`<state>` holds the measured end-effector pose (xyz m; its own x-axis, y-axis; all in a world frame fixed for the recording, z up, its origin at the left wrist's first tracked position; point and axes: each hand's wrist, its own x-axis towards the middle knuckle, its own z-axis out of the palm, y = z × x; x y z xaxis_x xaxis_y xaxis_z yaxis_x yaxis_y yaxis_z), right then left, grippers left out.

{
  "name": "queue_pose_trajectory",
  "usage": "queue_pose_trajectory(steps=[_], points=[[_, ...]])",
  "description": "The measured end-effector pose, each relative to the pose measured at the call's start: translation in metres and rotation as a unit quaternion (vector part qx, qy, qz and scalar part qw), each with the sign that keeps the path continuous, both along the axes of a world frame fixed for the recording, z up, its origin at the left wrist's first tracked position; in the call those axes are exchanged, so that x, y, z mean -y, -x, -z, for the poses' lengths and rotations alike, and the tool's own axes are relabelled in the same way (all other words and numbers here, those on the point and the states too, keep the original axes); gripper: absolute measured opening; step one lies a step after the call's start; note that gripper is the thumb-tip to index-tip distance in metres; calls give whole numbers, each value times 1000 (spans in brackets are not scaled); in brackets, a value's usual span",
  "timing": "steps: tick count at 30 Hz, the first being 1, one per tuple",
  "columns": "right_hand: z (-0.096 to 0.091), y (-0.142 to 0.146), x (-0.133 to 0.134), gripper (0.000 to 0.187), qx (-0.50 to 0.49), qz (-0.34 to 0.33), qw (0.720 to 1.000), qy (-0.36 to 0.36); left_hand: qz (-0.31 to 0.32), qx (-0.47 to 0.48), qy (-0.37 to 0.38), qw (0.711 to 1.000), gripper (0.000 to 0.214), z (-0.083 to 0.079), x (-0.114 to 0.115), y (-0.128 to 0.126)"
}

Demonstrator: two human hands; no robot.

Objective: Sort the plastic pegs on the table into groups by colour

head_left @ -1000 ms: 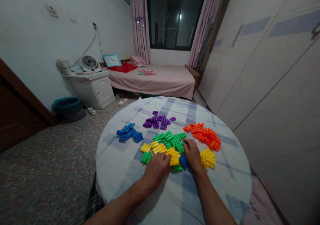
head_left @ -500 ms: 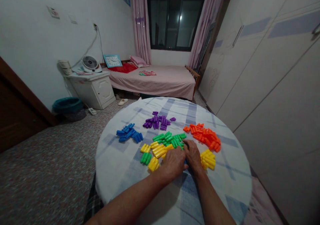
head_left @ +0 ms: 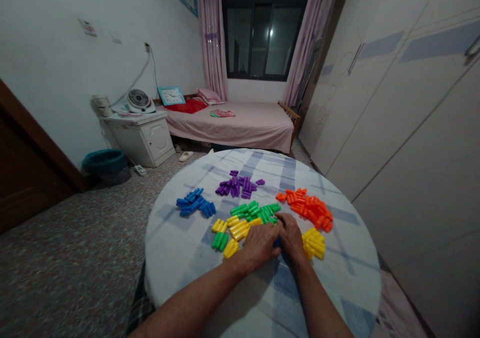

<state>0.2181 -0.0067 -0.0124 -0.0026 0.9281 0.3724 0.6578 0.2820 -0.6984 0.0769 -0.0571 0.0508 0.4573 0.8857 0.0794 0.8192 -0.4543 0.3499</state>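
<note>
Half closed, the left hand (head_left: pixel 260 244) and right hand (head_left: pixel 290 237) covered a blue peg (head_left: pixel 277 242), hold unclear, beside pegs (head_left: pixel 255 210) sorted by colour on the round table (head_left: pixel 168 258).

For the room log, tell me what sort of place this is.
Most likely a bedroom in a home: there is a single bed with a pink cover, a white bedside cabinet with a fan on top, and tall white wardrobe doors.

Window (head_left: pixel 262 33), 12 o'clock, between curtains (head_left: pixel 212 33). Bed (head_left: pixel 232 128), 12 o'clock. Clock (head_left: pixel 171 96), 11 o'clock. Fan (head_left: pixel 140 101), 11 o'clock, on nightstand (head_left: pixel 140 145). Bin (head_left: pixel 105 160), 10 o'clock. Slipper (head_left: pixel 186 156), 11 o'clock. Wardrobe (head_left: pixel 405 103), 2 o'clock. Door (head_left: pixel 22 168), 9 o'clock.
</note>
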Motion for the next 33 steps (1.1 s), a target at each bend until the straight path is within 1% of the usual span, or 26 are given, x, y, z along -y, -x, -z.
queue_pose_trajectory(steps=[2, 3, 5, 7, 9, 12, 15, 16, 18, 21, 23, 26, 29, 31, 33], points=[[1, 0, -1, 30, 8, 0, 1000, 0, 2, 65, -5, 998, 24, -2, 3, 4], [2, 0, -1, 30, 12, 0, 1000, -1, 0, 108, -9, 994, 22, -4, 5, 7], [3, 0, -2, 29, 18, 1, 1000, -6, -17, 195, -26, 980, 27, -7, 7, 18], [4, 0, -2, 28, 24, 1, 1000, -12, -61, 260, -64, 962, 33, -9, 6, 38], [5, -1, -3, 29, 32, 2, 999, -17, -110, 287, -128, 943, 27, -7, 1, 67], [6, -1, -4, 29, 41, 2, 999, -17, -210, 242, -225, 920, 22, 1, -12, 119], [7, -2, -4, 30, 41, -2, 999, -19, -322, 155, -279, 891, 25, 15, -24, 165], [7, -2, -4, 30, 39, -3, 999, -18, -340, 129, -280, 889, 26, 21, -27, 176], [7, -2, -4, 30, 37, -1, 999, -15, -352, 82, -270, 892, 27, 34, -31, 192], [8, -2, -4, 30, 40, 2, 999, -11, -356, 41, -254, 898, 28, 50, -34, 197], [8, -2, -3, 29, 41, 2, 999, -12, -362, 30, -255, 896, 29, 55, -35, 195], [3, 0, 0, 30, 40, 3, 999, -21, -372, 23, -272, 887, 30, 52, -32, 189], [-10, 5, 9, 31, 44, -1, 997, -57, -366, 29, -298, 881, 30, 46, -29, 185], [-23, 11, 19, 30, 50, -22, 995, -80, -335, 39, -312, 888, 28, 44, -27, 184], [-35, 18, 29, 31, 57, -64, 993, -76, -285, 48, -316, 904, 26, 45, -27, 183]])
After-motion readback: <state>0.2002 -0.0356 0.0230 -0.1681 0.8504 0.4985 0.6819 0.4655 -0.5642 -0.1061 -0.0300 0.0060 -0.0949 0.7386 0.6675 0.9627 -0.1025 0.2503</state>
